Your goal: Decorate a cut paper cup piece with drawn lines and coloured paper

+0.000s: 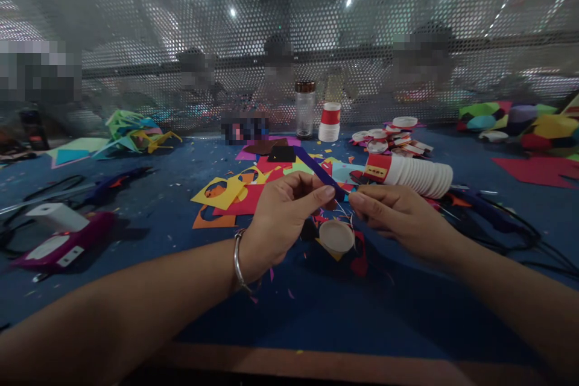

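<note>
My left hand (289, 211) pinches a dark blue paper strip (314, 166) between thumb and fingers. The strip's long part sticks up toward the back left. At its lower right end my right hand (398, 211) is closed, thumb against fingers; whether it grips the strip itself or something thin beside it is partly hidden. Thin white strands hang between the two hands. Just below them is a round, pale paper cup piece (337, 236), with red paper (360, 256) and a yellow scrap around it.
Coloured paper sheets (221, 193) with cut-out holes lie behind my left hand. Stacked paper cups (414, 175) lie at right; more cups (330, 122) stand beside a glass jar (304, 111). Corded blue tools (493, 211) and a purple power strip (67, 241) flank me.
</note>
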The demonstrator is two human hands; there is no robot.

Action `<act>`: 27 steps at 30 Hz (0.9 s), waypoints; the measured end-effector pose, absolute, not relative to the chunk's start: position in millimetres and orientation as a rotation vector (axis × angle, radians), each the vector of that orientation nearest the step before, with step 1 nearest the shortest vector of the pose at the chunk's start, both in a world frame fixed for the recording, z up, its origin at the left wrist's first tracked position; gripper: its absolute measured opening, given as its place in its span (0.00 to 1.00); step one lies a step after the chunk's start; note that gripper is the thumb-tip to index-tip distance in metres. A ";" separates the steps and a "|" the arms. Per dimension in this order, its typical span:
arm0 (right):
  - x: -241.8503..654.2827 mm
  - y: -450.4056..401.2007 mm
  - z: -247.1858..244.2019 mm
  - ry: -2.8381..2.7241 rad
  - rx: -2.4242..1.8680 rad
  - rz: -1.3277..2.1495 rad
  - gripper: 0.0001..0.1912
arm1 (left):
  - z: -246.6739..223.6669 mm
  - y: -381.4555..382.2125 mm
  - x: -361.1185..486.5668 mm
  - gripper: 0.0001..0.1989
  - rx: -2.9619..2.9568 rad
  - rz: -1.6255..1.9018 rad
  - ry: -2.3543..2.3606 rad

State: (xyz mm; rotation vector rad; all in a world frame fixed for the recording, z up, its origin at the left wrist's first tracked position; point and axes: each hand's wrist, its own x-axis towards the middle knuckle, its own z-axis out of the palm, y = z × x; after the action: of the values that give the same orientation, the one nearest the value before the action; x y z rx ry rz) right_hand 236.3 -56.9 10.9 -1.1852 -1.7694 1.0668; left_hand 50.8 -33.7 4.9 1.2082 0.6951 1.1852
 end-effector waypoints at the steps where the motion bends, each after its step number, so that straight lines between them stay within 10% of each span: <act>1: 236.5 -56.9 10.8 -1.772 -1.187 1.062 0.30 | 5.3 -33.5 50.6 0.08 1.207 1.183 0.694; 27: 233.5 -58.5 10.1 -1.767 -1.180 1.037 0.29 | 4.0 -34.1 51.7 0.12 1.011 1.058 0.650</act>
State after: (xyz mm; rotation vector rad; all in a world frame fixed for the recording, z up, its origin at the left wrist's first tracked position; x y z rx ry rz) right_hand 233.5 -58.5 10.1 -1.1799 -1.7668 1.0373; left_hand 51.7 -34.1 4.0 1.0106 0.6498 1.0584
